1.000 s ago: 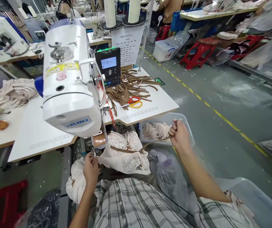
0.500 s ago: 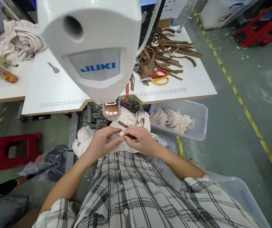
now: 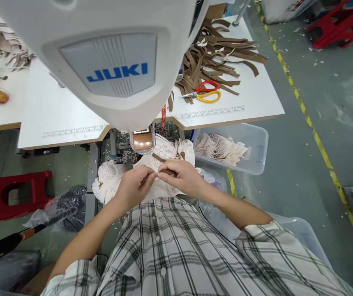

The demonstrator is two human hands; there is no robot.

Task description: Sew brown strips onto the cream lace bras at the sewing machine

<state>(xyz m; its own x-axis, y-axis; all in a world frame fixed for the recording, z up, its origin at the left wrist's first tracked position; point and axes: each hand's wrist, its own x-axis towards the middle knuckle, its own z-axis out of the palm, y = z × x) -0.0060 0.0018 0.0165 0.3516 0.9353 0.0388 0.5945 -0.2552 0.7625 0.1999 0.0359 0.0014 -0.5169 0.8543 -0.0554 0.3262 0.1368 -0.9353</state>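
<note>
My left hand (image 3: 137, 184) is closed, thumb and forefinger pinched together at the tips. What lies in that pinch, if anything, is too small to make out. My right hand (image 3: 181, 176) meets it from the right, its fingers closed on a brown fabric strip that shows partly beneath them. Another brown strip end (image 3: 158, 158) pokes out just beyond the fingertips, over cream lace fabric (image 3: 164, 146). That fabric lies under both hands, below the sewing machine head (image 3: 108, 61). To the left rests a cream lace cup (image 3: 110, 174) with a small brown bow.
Brown strips (image 3: 213, 57) are heaped on the white table (image 3: 250, 100), with red-and-yellow scissors (image 3: 205, 92) in front. A clear bin (image 3: 256, 158) of cream pieces stands right of my hands. Red stools (image 3: 37, 187) and a yellow-black floor line (image 3: 313, 131) flank the station.
My left thumb and forefinger, apart before, have come together and now meet the right fingertips. The view has shifted, so the machine head appears larger and further left.
</note>
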